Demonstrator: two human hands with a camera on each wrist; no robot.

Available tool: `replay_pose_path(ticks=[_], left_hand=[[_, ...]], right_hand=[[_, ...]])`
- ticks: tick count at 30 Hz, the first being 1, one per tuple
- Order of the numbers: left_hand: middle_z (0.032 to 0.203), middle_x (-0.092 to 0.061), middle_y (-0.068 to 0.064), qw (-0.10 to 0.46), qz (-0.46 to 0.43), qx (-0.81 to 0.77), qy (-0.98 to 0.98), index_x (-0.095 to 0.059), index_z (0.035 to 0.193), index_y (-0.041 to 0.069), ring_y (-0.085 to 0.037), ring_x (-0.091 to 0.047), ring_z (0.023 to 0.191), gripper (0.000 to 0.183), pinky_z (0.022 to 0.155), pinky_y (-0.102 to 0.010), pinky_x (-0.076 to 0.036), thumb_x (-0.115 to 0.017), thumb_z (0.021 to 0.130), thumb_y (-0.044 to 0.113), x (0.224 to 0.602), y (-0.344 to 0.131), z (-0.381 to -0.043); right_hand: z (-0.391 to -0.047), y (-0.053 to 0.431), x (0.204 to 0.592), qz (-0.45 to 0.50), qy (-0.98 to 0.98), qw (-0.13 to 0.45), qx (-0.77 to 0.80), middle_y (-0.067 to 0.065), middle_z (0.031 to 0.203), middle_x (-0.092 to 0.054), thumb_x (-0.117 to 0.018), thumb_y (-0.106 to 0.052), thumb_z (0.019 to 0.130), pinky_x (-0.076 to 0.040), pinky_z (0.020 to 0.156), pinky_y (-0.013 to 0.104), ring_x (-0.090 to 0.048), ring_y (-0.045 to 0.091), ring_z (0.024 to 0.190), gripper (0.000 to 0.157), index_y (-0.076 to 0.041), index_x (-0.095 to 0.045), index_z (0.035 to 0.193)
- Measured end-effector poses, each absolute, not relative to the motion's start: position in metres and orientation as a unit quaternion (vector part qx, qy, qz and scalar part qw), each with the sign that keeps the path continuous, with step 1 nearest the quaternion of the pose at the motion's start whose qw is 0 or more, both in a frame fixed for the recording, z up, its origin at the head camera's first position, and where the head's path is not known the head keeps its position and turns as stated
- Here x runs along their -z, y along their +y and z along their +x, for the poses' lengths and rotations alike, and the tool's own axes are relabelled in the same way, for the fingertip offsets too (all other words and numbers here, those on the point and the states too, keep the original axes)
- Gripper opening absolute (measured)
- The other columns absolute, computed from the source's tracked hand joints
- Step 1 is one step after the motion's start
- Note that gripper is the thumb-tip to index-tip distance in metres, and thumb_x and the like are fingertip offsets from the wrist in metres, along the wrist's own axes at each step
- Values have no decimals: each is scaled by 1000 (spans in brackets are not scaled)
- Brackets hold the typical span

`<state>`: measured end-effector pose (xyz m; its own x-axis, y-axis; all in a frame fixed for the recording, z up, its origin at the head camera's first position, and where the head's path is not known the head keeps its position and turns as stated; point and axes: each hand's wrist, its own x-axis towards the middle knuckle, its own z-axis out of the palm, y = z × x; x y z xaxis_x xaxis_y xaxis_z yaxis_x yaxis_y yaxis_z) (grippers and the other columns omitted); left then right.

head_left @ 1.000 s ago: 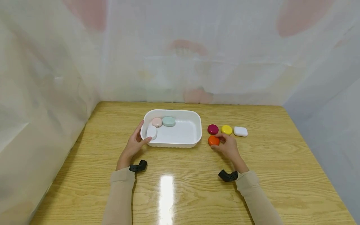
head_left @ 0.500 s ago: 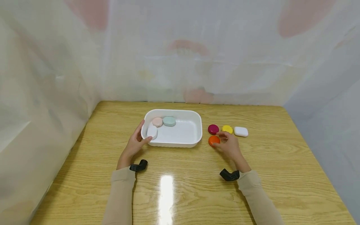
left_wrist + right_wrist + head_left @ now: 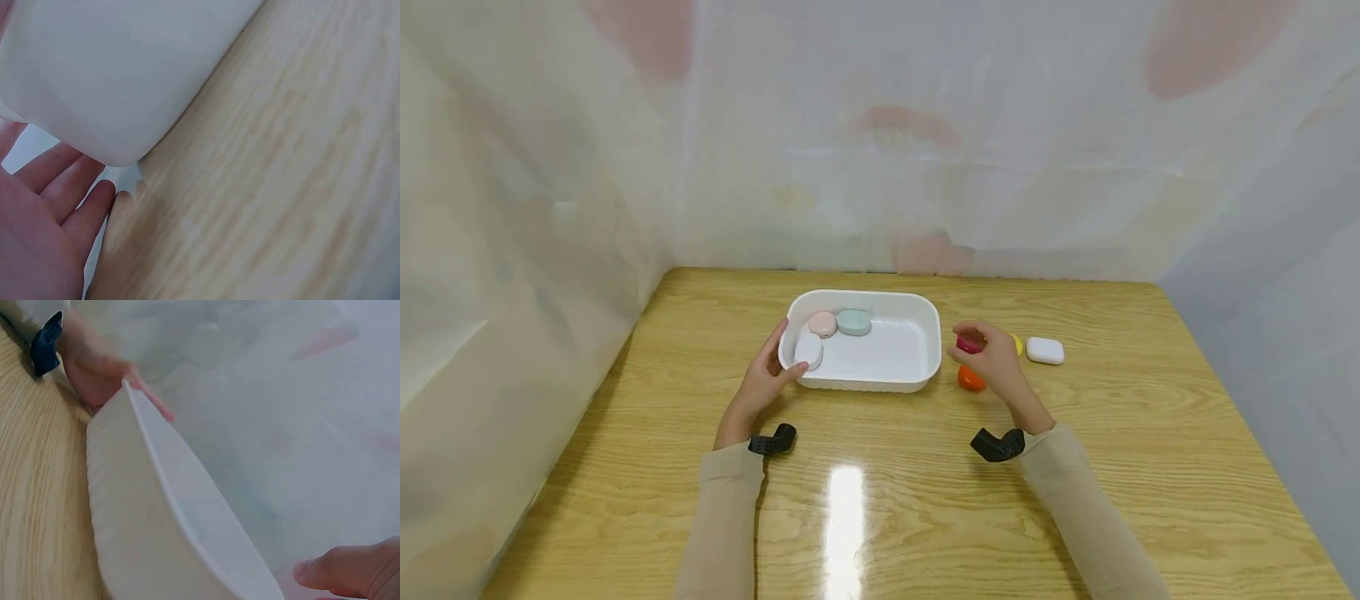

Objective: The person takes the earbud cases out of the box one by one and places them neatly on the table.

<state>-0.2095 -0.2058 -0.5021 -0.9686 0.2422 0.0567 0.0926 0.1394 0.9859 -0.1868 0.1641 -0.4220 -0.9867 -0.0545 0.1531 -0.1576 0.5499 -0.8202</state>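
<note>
My left hand [image 3: 762,385] holds the left end of a white plastic box [image 3: 868,386], thumb over the front rim and fingers along the outer wall. Inside lie a pink round case [image 3: 822,324], a mint oval case [image 3: 853,322] and a white rounded case [image 3: 808,351]. Right of the box, my right hand [image 3: 997,364] pinches a magenta round case [image 3: 967,344] between thumb and fingers. Only a sliver of it shows beside the thumb [image 3: 309,573] in the right wrist view. An orange round case [image 3: 971,379] lies just below this hand.
A yellow round case [image 3: 1018,345] is partly hidden behind the right hand. Farther right lies a white rounded rectangular case [image 3: 1045,351]. The wooden table [image 3: 925,500] meets a draped pale sheet [image 3: 1037,167] at its back and sides.
My right hand has left the orange case, moved back and left, and now has the magenta case between its thumb and fingers. The left hand stays on the box.
</note>
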Motion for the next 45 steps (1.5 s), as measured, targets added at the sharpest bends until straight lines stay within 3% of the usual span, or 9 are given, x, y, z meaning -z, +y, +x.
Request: replay_pose_path(ticks=[11, 28, 45], left_hand=[[165, -13, -4, 72, 98, -646, 753, -9, 157, 29, -29, -24, 149, 87, 95, 1, -35, -64, 92, 9, 503, -206, -208], [163, -18, -8, 50, 109, -648, 752, -14, 156, 29, -32, -28, 146, 84, 97, -1, -36, -63, 92, 7, 504, -209, -210], [163, -18, -12, 51, 111, -640, 759, -12, 156, 29, -34, -29, 145, 85, 95, 0, -35, -64, 92, 9, 504, -206, -210]], right_hand=[[-215, 125, 404, 110, -856, 5, -506, 29, 117, -64, -73, -6, 83, -52, 98, 45, -63, 39, 109, 36, 8, -63, 115], [-252, 63, 398, 130, -864, -53, -483, 23, 122, -65, -73, -9, 85, -51, 100, 39, -63, 33, 112, 38, 6, -63, 118], [-281, 38, 433, 92, -891, -86, -435, 16, 122, -66, -76, -10, 81, -50, 100, 37, -61, 29, 117, 39, 0, -65, 117]])
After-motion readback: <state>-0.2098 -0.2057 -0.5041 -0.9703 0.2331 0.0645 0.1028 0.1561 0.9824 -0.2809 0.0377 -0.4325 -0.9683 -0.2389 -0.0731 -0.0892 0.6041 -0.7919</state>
